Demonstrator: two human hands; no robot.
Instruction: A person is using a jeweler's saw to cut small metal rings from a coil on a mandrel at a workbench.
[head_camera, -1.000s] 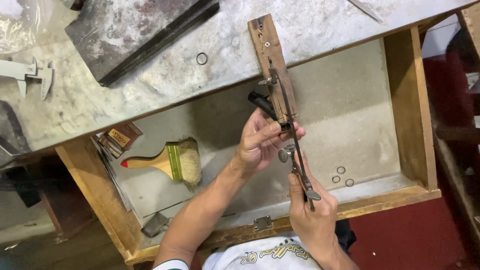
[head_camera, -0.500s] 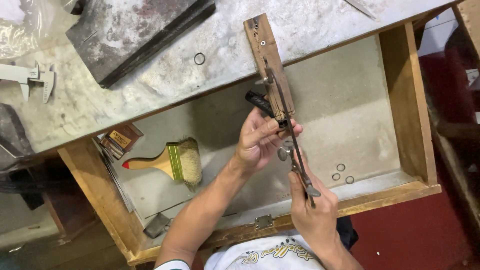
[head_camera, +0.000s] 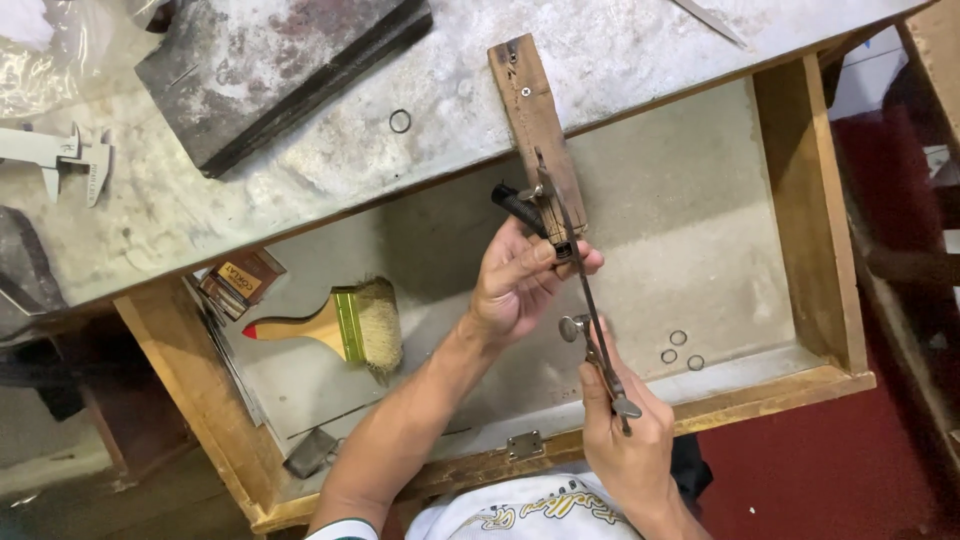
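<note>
A narrow wooden bench pin (head_camera: 535, 120) juts from the grey worktop (head_camera: 330, 150) over an open drawer. My left hand (head_camera: 520, 285) pinches a small piece against the pin's tip, fingers closed around it; what the piece is cannot be made out. My right hand (head_camera: 625, 440) grips the handle end of a thin metal saw frame (head_camera: 585, 290), which runs up to the pin's tip. A black ribbed handle part (head_camera: 515, 205) shows just left of the pin.
The wooden drawer (head_camera: 815, 220) holds a paintbrush with a wooden handle (head_camera: 330, 325), small boxes (head_camera: 240, 280) and a few metal rings (head_camera: 678, 348). On the worktop lie a dark slab (head_camera: 270, 70), one ring (head_camera: 400, 121) and a calliper (head_camera: 60, 150).
Both hands and the saw frame keep nearly the same place at the pin; the saw has shifted only slightly. The view has drifted a little.
</note>
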